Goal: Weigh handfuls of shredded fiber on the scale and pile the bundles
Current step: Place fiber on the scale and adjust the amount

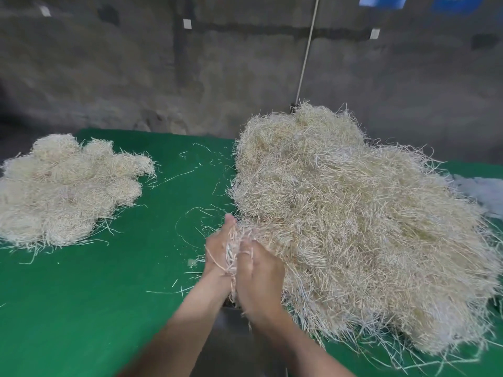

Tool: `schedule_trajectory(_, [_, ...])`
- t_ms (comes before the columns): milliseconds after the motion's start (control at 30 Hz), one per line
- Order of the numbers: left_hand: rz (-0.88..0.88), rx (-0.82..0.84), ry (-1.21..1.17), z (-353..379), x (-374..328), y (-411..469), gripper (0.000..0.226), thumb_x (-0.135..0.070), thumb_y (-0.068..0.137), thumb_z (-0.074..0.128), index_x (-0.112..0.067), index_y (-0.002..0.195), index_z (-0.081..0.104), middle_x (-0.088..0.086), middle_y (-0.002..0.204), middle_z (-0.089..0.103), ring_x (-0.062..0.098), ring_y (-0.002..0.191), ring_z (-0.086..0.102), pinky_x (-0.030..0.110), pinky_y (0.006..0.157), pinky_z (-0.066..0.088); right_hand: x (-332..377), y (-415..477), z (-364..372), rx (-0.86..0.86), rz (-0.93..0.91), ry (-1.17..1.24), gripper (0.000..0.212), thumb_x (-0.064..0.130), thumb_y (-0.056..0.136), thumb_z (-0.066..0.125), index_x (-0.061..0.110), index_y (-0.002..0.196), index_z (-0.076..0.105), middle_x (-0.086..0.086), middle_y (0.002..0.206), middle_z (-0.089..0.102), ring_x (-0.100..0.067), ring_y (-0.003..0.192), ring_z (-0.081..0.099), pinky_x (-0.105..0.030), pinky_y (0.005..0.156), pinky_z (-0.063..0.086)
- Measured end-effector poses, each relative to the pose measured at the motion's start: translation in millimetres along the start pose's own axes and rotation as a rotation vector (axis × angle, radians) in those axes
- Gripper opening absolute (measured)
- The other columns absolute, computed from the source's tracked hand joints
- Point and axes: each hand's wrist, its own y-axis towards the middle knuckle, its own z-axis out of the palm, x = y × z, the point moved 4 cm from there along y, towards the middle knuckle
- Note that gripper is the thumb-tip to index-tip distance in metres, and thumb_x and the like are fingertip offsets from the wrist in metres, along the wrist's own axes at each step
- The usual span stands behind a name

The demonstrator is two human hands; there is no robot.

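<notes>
A big heap of pale shredded fiber [353,213] covers the right half of the green table [95,308]. At the heap's near left edge my left hand [217,248] and my right hand [258,278] face each other, palm to palm, with a handful of fiber [234,248] squeezed between them. Strands hang down between my wrists. A grey metal surface [231,336], perhaps the scale, shows below my forearms, mostly hidden. A lower pile of rounded fiber bundles [62,189] lies at the table's left.
Loose strands [190,170] are scattered on the green cloth between the two piles. A grey concrete wall [136,77] stands behind the table, with a white cord [307,47] running down it. Something white [481,191] lies at the far right edge.
</notes>
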Motion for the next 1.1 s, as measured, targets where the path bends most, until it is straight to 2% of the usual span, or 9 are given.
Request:
schedule_trajectory(100, [0.020, -0.013, 0.081, -1, 3, 0, 0.048, -0.045, 0.094, 0.044, -0.010, 0.061, 0.048, 0.003, 0.051, 0.045, 0.012, 0.039, 0.046, 0.019, 0.043, 0.037, -3, 6, 3, 0.023, 0.025, 0.074, 0.022, 0.017, 0.095, 0.044, 0.008, 0.084, 0.062, 0.010, 0.057, 0.045, -0.012, 0.047, 0.039, -0.026, 0.050, 0.028])
schedule_trajectory(200, [0.043, 0.002, 0.343, 6, 3, -3, 0.050, -0.053, 0.096, 0.036, -0.011, 0.081, 0.060, 0.000, 0.056, 0.059, 0.010, 0.049, 0.057, 0.019, 0.049, 0.044, -15, 28, -13, 0.060, 0.213, 0.320, 0.025, 0.028, 0.097, 0.047, 0.023, 0.122, 0.045, 0.006, 0.115, 0.055, -0.007, 0.098, 0.054, -0.028, 0.085, 0.044])
schedule_trajectory(300, [0.418, -0.018, 0.575, 9, -18, 6, 0.044, -0.041, 0.099, 0.041, -0.016, 0.063, 0.042, -0.008, 0.048, 0.041, 0.005, 0.039, 0.034, 0.012, 0.039, 0.029, 4, 14, -1, 0.322, 0.214, 0.589, 0.049, 0.071, 0.086, 0.031, 0.062, 0.133, 0.025, 0.043, 0.140, 0.022, 0.017, 0.130, 0.024, -0.018, 0.103, 0.023])
schedule_trajectory(433, [0.244, 0.125, 0.247, 15, -4, 7, 0.021, -0.025, 0.102, 0.037, -0.007, 0.097, 0.045, -0.001, 0.077, 0.049, 0.007, 0.062, 0.049, 0.021, 0.058, 0.041, 10, 13, 3, 0.264, 0.170, 0.492, 0.022, 0.047, 0.092, 0.048, 0.057, 0.110, 0.055, 0.034, 0.122, 0.052, 0.020, 0.113, 0.045, -0.011, 0.094, 0.038])
schedule_trajectory(533, [-0.010, 0.196, -0.055, 2, 1, 1, 0.055, -0.050, 0.097, 0.036, -0.004, 0.118, 0.056, 0.015, 0.116, 0.063, 0.022, 0.105, 0.062, 0.038, 0.091, 0.048, -10, 36, -16, 0.046, 0.440, 0.646, 0.019, 0.035, 0.095, 0.050, 0.025, 0.100, 0.065, 0.013, 0.082, 0.063, 0.004, 0.068, 0.061, -0.017, 0.070, 0.053])
schedule_trajectory(600, [0.028, 0.121, 0.038, -12, 6, -1, 0.067, -0.063, 0.088, 0.033, -0.018, 0.135, 0.048, 0.005, 0.136, 0.052, 0.019, 0.124, 0.046, 0.046, 0.109, 0.024, -26, 47, -23, -0.025, 0.625, 0.743, 0.040, 0.042, 0.093, 0.047, 0.014, 0.121, 0.053, 0.002, 0.111, 0.061, -0.015, 0.101, 0.061, -0.036, 0.098, 0.045])
schedule_trajectory(700, [-0.076, 0.223, -0.019, 2, 18, -16, 0.063, -0.061, 0.084, 0.039, -0.019, 0.127, 0.057, 0.007, 0.118, 0.065, 0.021, 0.103, 0.063, 0.040, 0.089, 0.047, -27, 48, -16, -0.009, 0.628, 0.657, 0.035, 0.041, 0.096, 0.044, 0.014, 0.116, 0.054, -0.003, 0.121, 0.058, -0.013, 0.110, 0.056, -0.039, 0.098, 0.045])
schedule_trajectory(833, [0.067, -0.065, -0.069, -2, 3, 1, 0.036, -0.037, 0.095, 0.051, -0.009, 0.075, 0.058, 0.002, 0.053, 0.062, 0.013, 0.044, 0.060, 0.019, 0.039, 0.044, -2, 2, 2, 0.045, -0.012, 0.049, 0.023, 0.034, 0.099, 0.031, 0.032, 0.076, 0.035, 0.015, 0.083, 0.041, -0.001, 0.079, 0.037, -0.016, 0.071, 0.030])
schedule_trajectory(1100, [0.131, -0.056, 0.162, 8, 6, -7, 0.033, -0.035, 0.096, 0.050, -0.005, 0.086, 0.057, -0.003, 0.067, 0.067, 0.008, 0.064, 0.064, 0.022, 0.059, 0.051, -20, 15, -8, 0.002, 0.151, 0.177, 0.043, 0.011, 0.097, 0.037, 0.026, 0.059, 0.047, 0.012, 0.057, 0.048, -0.003, 0.050, 0.039, -0.026, 0.052, 0.036])
